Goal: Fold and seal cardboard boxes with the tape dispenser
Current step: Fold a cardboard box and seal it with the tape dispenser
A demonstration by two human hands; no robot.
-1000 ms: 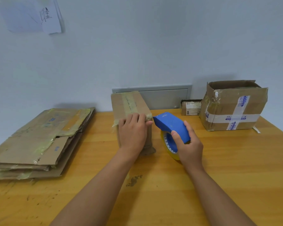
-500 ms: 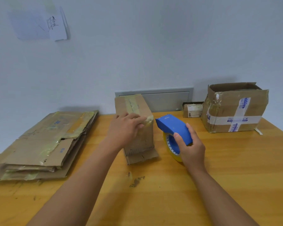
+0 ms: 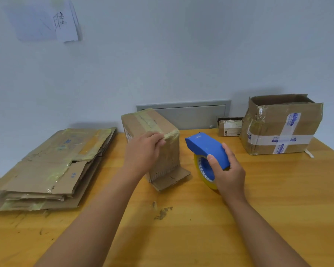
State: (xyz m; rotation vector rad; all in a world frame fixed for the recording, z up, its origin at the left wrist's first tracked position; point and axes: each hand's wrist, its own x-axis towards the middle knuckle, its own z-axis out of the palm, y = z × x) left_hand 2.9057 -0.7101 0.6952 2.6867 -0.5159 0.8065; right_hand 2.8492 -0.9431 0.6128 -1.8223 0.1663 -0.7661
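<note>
A small brown cardboard box (image 3: 168, 157) stands upright in the middle of the wooden table (image 3: 278, 189), with yellowish tape running along its top and over the near top edge. A bottom flap sticks out at its near side. My left hand (image 3: 143, 153) grips the box's near top edge, fingers curled over the tape end. To the right of the box, my right hand (image 3: 228, 174) holds the blue tape dispenser (image 3: 206, 149), whose yellow tape roll rests on the table. The dispenser is apart from the box.
A stack of flattened cardboard boxes (image 3: 52, 166) lies at the left. An open taped box (image 3: 281, 126) stands at the back right, a small carton (image 3: 229, 127) beside it against the wall. A grey wall panel (image 3: 191, 114) sits behind.
The box has turned and shifted slightly. My left hand moved from the box's near face to its near top edge. The dispenser drew a little away to the right.
</note>
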